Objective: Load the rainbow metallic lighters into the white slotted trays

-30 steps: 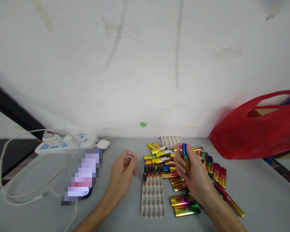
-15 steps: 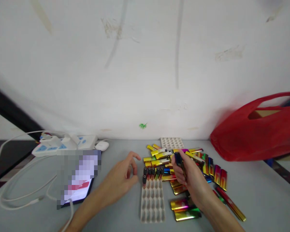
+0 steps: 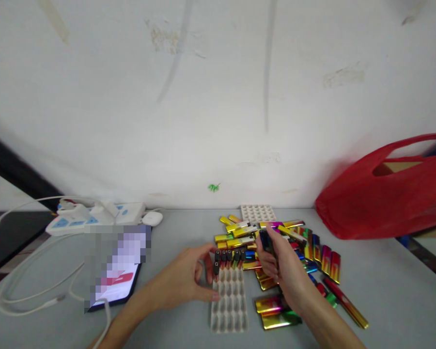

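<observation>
A white, scuffed plaster wall (image 3: 218,106) rises behind the smooth grey worktop (image 3: 181,332). A limp red fabric bag with loop handles (image 3: 366,208) lies at the worktop's back right corner. A loose heap of shiny, flat, metallic-coloured lighter-like pieces (image 3: 244,242), gold, red, green and blue, spreads right of centre from near the back edge forward. Near the back left corner sits a long white plastic power strip with blue patches (image 3: 125,213); in front of it lies a dark-framed rectangular phone (image 3: 129,257), its screen partly blurred.

The left hand (image 3: 183,277) is open, thumb and fingers apart at the left edge of a pale, moulded, many-pocketed tray (image 3: 228,308); whether the fingertips touch anything is unclear. The right hand (image 3: 283,271), over the heap, has its fingers curled closed. A smaller-looking pale pocketed tray (image 3: 257,213) lies by the worktop's back edge.

Six slim, black-topped pieces (image 3: 229,256) stand in the first tray: five along its back edge, one before them at the left. The right thumb and fingers grip one dark, glossy, narrow piece (image 3: 265,241).
</observation>
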Action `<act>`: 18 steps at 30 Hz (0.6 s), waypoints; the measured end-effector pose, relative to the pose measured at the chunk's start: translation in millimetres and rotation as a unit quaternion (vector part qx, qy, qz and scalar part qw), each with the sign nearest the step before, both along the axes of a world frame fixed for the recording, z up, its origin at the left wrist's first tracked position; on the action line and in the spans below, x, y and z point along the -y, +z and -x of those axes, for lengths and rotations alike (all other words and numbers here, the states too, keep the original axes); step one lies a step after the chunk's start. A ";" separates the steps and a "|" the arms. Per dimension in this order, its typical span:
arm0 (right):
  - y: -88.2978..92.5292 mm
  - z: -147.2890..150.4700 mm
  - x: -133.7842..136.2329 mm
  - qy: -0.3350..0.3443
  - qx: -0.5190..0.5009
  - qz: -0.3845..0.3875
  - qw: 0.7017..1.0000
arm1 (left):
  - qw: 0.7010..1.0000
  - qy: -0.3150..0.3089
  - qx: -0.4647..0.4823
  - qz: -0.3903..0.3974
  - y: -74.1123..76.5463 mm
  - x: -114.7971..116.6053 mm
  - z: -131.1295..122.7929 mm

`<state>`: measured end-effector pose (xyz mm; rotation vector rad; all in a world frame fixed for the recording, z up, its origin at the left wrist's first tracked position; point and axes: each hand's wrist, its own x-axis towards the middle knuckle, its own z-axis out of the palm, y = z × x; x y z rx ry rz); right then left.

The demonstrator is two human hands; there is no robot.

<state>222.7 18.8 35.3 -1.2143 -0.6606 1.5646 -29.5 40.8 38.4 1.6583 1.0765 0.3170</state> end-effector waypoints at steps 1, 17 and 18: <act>-0.2 0.2 0.1 -0.001 -0.003 0.008 1.000 | 1.000 0.000 0.007 0.009 -1.2 -0.7 -0.4; -4.1 10.6 6.5 0.083 -0.001 -0.012 0.996 | 1.000 -0.003 0.023 0.011 -13.8 -3.0 3.7; -4.6 10.8 6.3 0.085 0.005 -0.007 0.996 | 1.000 0.000 0.022 0.009 -14.4 -2.7 4.0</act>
